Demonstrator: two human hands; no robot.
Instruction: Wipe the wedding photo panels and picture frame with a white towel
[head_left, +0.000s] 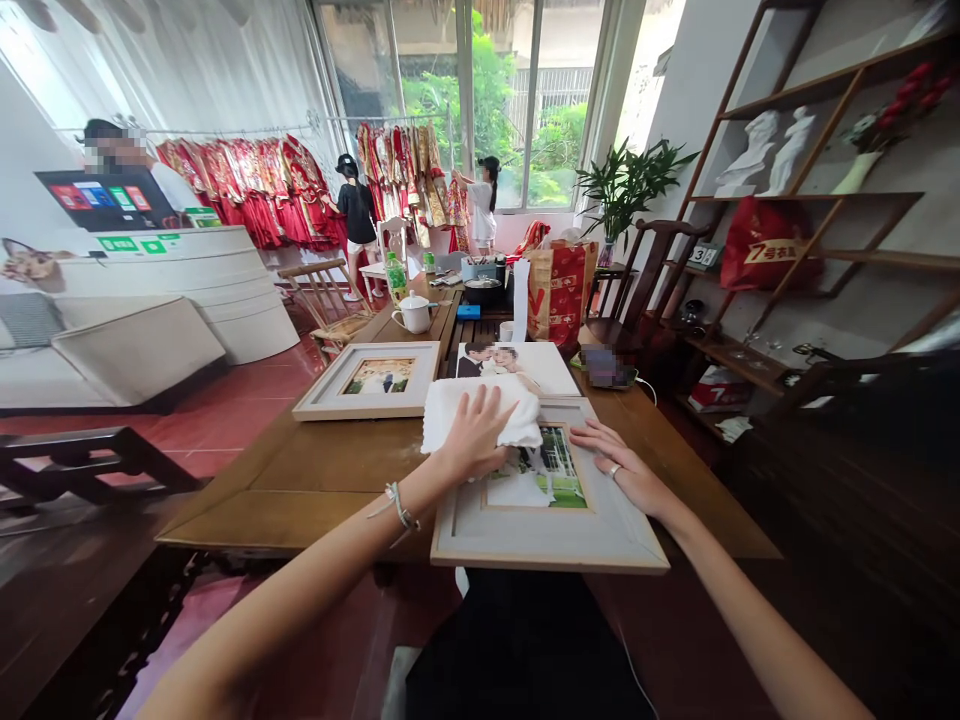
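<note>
A picture frame [622,530] with a pale wide border and a photo inside lies flat at the table's near edge. My left hand [474,432], with a bracelet at the wrist, is spread over a folded white cloth [442,415], pressing it on the frame's upper left part. The palm hides some of the cloth and photo. Wearing a ring, my right hand [619,465] rests on the frame's right border with fingers stretched out. Another framed photo [319,402] lies to the left, and an unframed photo print [551,368] of two people lies just beyond the cloth.
The wooden table [285,510] also bears a white lidded cup [413,312], a green-labelled bottle [395,278], a red paper bag [559,290] and a dark object [606,368] with a white cable. Several people stand farther off near red garments [255,190]. Shelves [810,200] line the right wall.
</note>
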